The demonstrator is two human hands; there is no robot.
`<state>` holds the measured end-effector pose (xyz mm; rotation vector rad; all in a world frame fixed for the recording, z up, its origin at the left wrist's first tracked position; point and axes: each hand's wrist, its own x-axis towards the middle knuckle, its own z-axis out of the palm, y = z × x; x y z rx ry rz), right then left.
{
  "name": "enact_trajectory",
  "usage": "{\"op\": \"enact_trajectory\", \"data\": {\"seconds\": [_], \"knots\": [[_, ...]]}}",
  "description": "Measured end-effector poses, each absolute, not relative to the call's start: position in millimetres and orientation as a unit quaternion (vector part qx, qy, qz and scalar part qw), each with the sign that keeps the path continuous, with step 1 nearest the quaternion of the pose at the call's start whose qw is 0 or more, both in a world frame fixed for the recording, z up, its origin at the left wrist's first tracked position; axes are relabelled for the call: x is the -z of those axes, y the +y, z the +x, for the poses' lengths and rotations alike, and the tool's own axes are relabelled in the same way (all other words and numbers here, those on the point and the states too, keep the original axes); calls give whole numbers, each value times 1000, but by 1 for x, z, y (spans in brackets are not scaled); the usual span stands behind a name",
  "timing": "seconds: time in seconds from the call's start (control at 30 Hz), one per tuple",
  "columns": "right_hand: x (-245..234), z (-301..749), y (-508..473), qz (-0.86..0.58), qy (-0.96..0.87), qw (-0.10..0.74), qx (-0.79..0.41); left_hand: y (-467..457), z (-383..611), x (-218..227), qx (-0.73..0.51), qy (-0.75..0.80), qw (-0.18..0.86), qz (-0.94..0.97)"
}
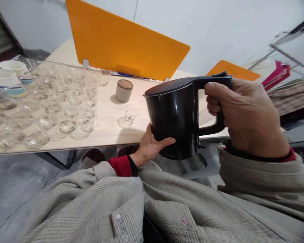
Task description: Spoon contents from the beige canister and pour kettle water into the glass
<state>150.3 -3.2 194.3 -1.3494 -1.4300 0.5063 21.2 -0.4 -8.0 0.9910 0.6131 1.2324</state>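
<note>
A black electric kettle (174, 114) with its lid closed is held upright in front of the table's near edge. My right hand (243, 116) grips its handle, thumb on top near the lid button. My left hand (150, 145) cups the kettle's lower left side and base. A single small clear glass (130, 114) stands on the light wooden table (106, 131) just left of the kettle. Behind it sits a white jar with a wooden lid (124, 90).
Several clear glass cups (63, 104) crowd the table's left half, with white bowls (8, 79) at the far left. An orange divider panel (124, 44) stands along the table's back. A rack with pink and red items (278, 72) is at the right. Grey floor lies below.
</note>
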Motion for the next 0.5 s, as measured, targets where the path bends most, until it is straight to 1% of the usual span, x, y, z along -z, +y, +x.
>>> {"op": "enact_trajectory", "data": {"seconds": [0.3,0.5], "knots": [[-197,145,8,-593,-598,503,-194,2,20,5,-550,260,673,420],[-196,144,13,-592,-601,503,-189,5,21,6,-547,260,679,415]]}}
